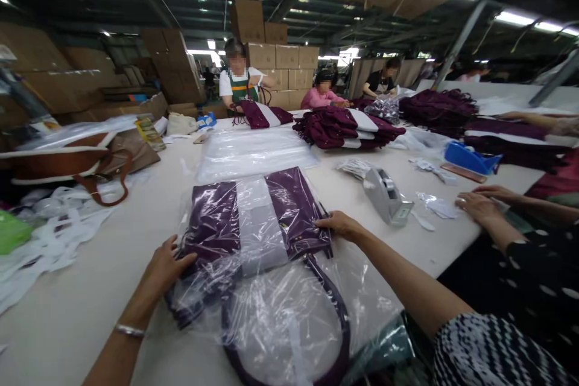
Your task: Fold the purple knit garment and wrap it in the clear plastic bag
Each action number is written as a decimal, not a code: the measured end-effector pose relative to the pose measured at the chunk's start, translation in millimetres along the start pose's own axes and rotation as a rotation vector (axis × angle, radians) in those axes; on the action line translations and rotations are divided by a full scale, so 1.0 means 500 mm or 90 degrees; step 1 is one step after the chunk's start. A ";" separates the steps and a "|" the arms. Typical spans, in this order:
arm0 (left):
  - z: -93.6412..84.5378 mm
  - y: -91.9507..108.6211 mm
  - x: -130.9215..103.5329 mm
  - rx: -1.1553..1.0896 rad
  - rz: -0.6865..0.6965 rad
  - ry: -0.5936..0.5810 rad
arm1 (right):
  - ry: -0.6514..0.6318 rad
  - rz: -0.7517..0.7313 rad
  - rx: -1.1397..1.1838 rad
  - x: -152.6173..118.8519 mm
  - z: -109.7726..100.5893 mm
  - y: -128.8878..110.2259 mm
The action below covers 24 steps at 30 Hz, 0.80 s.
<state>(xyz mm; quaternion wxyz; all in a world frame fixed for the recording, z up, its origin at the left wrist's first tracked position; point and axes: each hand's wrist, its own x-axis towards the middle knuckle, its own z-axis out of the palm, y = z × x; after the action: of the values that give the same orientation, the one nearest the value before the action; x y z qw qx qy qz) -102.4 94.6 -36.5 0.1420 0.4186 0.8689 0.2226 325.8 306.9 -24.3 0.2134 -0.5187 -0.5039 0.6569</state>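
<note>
A purple handbag [212, 217] with a white paper band [260, 223] across it lies on the table inside a clear plastic bag [366, 283]. Its looped handle [341, 313] points toward me under the film. My left hand [160, 268] grips the bag's left edge through the plastic, thumb on top and fingers along the side. At the right edge, my right hand [341, 224] pinches the wrapped bag between thumb and fingers. A stack of flat clear plastic bags [257, 151] lies just beyond the handbag.
A tape dispenser [386, 196] stands to the right, with a blue dispenser [470, 158] farther off. Purple bags [344, 126] are piled at the back. Brown bags [58, 157] and white strips [54, 253] lie left. A co-worker's hands [486, 208] rest at right; another person [239, 81] stands opposite.
</note>
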 end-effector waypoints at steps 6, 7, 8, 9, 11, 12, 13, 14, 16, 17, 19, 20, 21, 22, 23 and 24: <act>-0.079 0.023 0.095 0.173 0.090 0.056 | -0.015 -0.051 0.137 -0.043 0.133 0.022; -0.095 0.039 0.096 0.217 0.093 0.101 | -0.046 -0.052 0.163 -0.063 0.149 0.028; -0.106 0.061 0.089 0.243 0.108 0.144 | -0.084 -0.043 0.188 -0.086 0.158 0.035; -0.112 0.088 0.072 0.244 0.147 0.173 | -0.126 -0.022 0.206 -0.112 0.162 0.045; -0.100 0.154 0.008 0.176 0.270 0.186 | -0.192 0.041 0.209 -0.170 0.154 0.071; -0.083 0.188 -0.038 0.131 0.339 0.153 | -0.211 0.075 0.190 -0.200 0.145 0.087; -0.060 0.220 -0.091 0.084 0.402 0.099 | -0.227 0.105 0.167 -0.229 0.137 0.104; -0.032 0.248 -0.146 0.048 0.458 0.029 | -0.241 0.127 0.140 -0.256 0.130 0.120; 0.026 0.284 -0.253 0.043 0.562 -0.084 | -0.255 0.153 0.089 -0.303 0.122 0.151; 0.052 0.292 -0.297 0.061 0.597 -0.108 | -0.253 0.160 0.072 -0.323 0.121 0.164; 0.088 0.289 -0.356 0.108 0.610 -0.120 | -0.243 0.160 0.061 -0.354 0.123 0.186; 0.097 0.281 -0.371 0.129 0.598 -0.117 | -0.237 0.159 0.066 -0.367 0.125 0.195; 0.101 0.272 -0.378 0.146 0.582 -0.114 | -0.234 0.158 0.073 -0.377 0.128 0.203; 0.101 0.262 -0.381 0.159 0.567 -0.113 | -0.236 0.155 0.079 -0.386 0.130 0.209; 0.097 0.253 -0.381 0.170 0.555 -0.112 | -0.237 0.152 0.084 -0.393 0.133 0.216; 0.093 0.246 -0.381 0.178 0.549 -0.111 | -0.239 0.147 0.093 -0.399 0.137 0.222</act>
<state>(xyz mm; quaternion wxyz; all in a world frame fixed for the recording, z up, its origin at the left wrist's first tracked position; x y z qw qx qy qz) 115.4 24.0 -2.9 0.0511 0.7740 0.6222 0.1059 365.3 71.9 -32.6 0.0764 -0.4251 -0.4227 0.7967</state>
